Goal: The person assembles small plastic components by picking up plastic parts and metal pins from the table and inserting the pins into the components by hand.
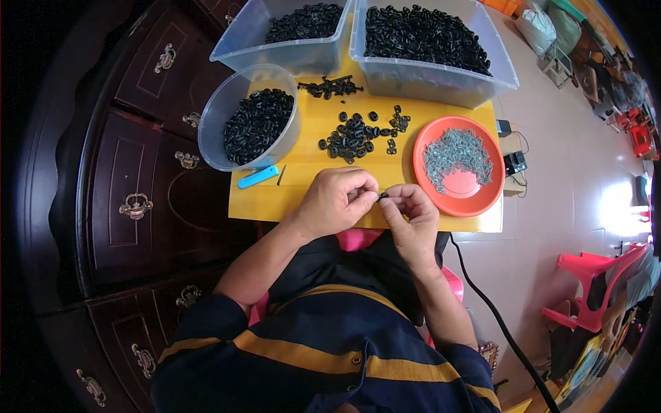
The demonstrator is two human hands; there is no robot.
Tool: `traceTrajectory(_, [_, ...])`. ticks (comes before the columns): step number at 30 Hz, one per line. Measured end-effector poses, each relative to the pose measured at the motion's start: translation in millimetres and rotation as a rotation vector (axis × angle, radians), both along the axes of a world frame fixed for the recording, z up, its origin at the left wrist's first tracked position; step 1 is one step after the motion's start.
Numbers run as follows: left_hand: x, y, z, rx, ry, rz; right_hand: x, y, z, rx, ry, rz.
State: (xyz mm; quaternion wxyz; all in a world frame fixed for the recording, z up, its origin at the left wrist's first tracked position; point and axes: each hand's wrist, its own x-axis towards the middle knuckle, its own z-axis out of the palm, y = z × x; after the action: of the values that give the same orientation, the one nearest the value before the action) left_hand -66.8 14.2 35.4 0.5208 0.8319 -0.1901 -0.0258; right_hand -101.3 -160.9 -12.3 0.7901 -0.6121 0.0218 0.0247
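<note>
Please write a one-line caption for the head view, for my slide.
Both hands, left hand and right hand, pinch a small black part over a yellow table.

Pale filled sacks (544,26) at far wall (top right); no labels, screens.
</note>
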Motion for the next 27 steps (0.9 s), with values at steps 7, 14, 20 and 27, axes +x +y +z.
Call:
traceTrajectory(7, [0.3,-0.5,-0.8,0.035,-0.062,-0.03,-1.7,2.1,-5.6,-0.047,0.032,0.009])
traceTrajectory(14, [-1.8,0.7,-0.2,0.003,0.024,-0.012,-3.3,3.2,-1.3,0.08,0.102,0.038])
traceTrajectory(20, [-2.7,0.8,-0.7,-0.004,0.022,0.012,-2.3,3.6,-0.9,0.078,0.098,0.032])
traceTrajectory(27, [-1.9,-0.9,-4.7,-0.053,0.037,0.016,-1.5,1.1,-2.3,0.072,0.111,0.04])
